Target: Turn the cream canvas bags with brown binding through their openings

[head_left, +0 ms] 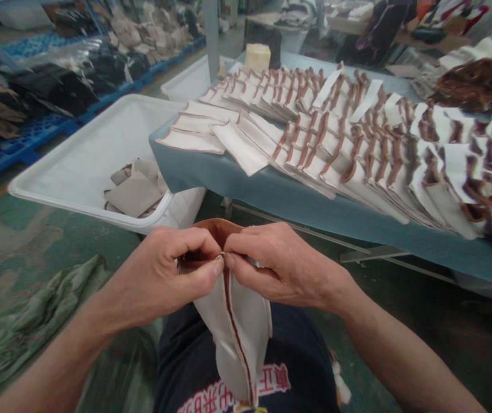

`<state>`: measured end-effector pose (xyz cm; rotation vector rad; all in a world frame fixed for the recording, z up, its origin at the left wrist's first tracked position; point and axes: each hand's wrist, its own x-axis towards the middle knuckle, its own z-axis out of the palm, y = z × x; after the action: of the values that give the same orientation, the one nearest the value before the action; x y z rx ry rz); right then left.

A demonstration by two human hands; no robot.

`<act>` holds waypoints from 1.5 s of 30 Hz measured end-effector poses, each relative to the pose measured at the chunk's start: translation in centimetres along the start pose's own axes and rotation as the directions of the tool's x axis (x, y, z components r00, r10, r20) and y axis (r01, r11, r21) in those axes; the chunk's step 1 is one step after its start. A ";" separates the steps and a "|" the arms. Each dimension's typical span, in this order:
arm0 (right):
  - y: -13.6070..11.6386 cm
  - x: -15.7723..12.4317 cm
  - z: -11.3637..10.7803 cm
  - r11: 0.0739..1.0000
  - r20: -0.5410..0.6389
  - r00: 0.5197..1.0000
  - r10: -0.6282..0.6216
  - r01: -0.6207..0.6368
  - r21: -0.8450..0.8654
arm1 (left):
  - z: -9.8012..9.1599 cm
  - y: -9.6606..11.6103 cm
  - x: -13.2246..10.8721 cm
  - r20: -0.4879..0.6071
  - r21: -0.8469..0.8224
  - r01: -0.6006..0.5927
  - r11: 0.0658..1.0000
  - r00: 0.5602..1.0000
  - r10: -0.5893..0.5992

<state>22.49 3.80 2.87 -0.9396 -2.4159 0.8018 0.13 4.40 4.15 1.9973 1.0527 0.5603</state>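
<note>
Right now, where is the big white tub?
In the head view, the white plastic tub stands at the left, its right corner tucked under the blue-covered table, just beyond the left hand pinching a cream fabric piece.

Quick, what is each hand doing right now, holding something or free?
Left hand: closed, pinching the top edge of the white cloth piece.
Right hand: closed, pinching the same top edge right next to it.

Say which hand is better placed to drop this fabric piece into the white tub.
Left, probably. The left hand pinches the fabric piece on the side nearest the white tub, which sits front-left; the right hand would need to cross the body.
</note>
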 end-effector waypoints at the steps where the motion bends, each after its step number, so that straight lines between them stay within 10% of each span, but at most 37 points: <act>1: 0.0 0.0 0.0 1.000 0.001 1.000 -0.009 0.009 -0.005 | -0.1 0.2 0.0 0.001 0.041 -0.028 0.999 1.000 0.028; 9: -1.0 0.0 0.4 0.990 -0.058 0.997 0.058 -0.065 -0.129 | 1.0 1.4 -0.5 -0.130 0.359 -0.213 0.909 0.953 0.274; 15: -1.2 0.3 1.2 0.990 -0.108 0.987 0.121 -0.128 -0.065 | 2.0 1.0 -1.1 -0.227 0.153 -0.069 0.986 0.968 0.103; 26: -0.2 0.2 0.8 0.978 0.027 0.999 0.016 -0.022 0.206 | 1.1 -0.3 -1.2 -0.049 -0.155 0.016 0.988 0.999 -0.024; 45: -1.0 0.0 0.6 1.000 0.052 0.998 0.027 -0.027 0.001 | 0.0 0.3 -1.2 -0.028 0.151 -0.018 0.988 0.999 0.023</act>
<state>21.68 2.93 3.04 -0.9635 -2.4513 0.8482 -0.41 3.30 4.34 2.1388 1.1224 0.5361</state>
